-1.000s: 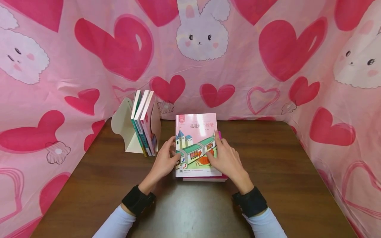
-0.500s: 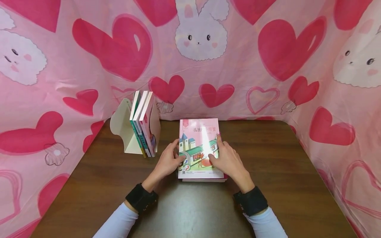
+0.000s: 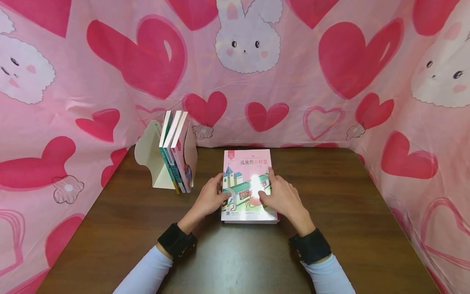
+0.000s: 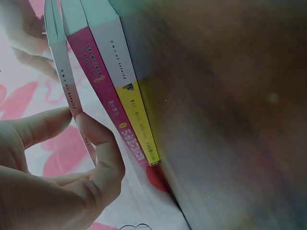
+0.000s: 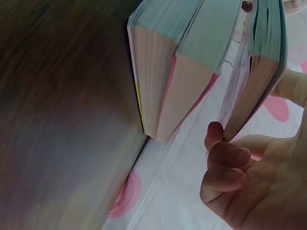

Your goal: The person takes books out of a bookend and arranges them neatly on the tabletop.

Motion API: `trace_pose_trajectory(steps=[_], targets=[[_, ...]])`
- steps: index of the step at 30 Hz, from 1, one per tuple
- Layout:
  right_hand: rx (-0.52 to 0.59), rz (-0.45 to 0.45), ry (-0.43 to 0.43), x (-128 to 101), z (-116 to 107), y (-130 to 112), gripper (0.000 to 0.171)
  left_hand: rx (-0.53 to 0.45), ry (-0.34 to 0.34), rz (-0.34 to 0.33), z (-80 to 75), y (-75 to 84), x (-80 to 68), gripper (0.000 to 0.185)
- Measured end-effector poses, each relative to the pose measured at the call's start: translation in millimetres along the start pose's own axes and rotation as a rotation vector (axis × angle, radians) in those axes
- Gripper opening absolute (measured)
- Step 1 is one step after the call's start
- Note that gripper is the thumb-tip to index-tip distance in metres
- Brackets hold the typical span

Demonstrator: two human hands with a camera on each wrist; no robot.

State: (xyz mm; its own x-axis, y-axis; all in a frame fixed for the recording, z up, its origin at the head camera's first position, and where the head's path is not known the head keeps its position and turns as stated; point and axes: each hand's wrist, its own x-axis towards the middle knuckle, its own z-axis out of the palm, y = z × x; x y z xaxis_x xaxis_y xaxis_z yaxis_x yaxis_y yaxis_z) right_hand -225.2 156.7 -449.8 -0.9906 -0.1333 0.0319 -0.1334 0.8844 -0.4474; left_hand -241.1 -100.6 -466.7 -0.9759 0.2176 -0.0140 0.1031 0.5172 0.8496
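top book [image 3: 248, 179] lowered; both hands grip it; lower books mostly hidden.

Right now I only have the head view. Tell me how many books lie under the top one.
Observer: Two. The left wrist view shows a pink-spined book on a yellow-spined book.
Operator: Report whether the top book rests on them.
Observer: No. In the right wrist view the top book is clear of them, with a gap at the page edges.
Operator: Say how the hands hold it.
Observer: The left hand pinches its spine; the right hand curls its fingertips at the page edge.
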Motion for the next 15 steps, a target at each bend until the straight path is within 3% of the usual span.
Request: trace_pose_trajectory(steps=[15], targets=[[0.007,0.016,-0.021,1.6,2.4,5.4,0.095,0.071,-0.014,-0.029,6.3,1.5,7.4,0.07]])
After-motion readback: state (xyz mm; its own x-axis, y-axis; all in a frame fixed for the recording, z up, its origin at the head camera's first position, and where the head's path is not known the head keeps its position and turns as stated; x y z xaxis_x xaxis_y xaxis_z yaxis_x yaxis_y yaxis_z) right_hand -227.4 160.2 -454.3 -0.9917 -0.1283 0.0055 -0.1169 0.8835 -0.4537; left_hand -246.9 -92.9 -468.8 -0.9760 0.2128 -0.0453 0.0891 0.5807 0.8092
